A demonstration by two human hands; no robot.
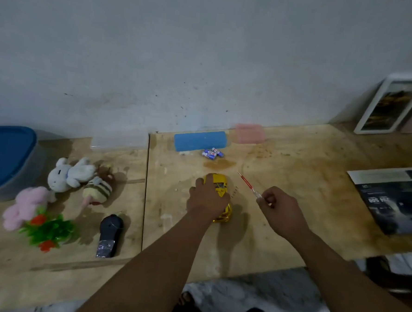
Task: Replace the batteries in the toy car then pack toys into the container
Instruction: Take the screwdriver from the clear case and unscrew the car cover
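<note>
A yellow toy car [220,185] lies on the wooden table, its far end pointing away from me. My left hand [206,199] rests over its middle and grips it. My right hand [280,207] is to the right of the car and holds a red-handled screwdriver [248,184], tip pointing up and left, clear of the car. Several small batteries [212,153] lie beyond the car, beside a blue box [200,140]. A grey container with a blue lid [6,158] stands at the far left.
Left of the car lie a white plush rabbit [67,174], a striped plush [98,190], a pink plush [27,206], a green plastic plant [48,230] and a dark remote [109,233]. A pink box [249,133] sits by the wall, a magazine [393,198] at right.
</note>
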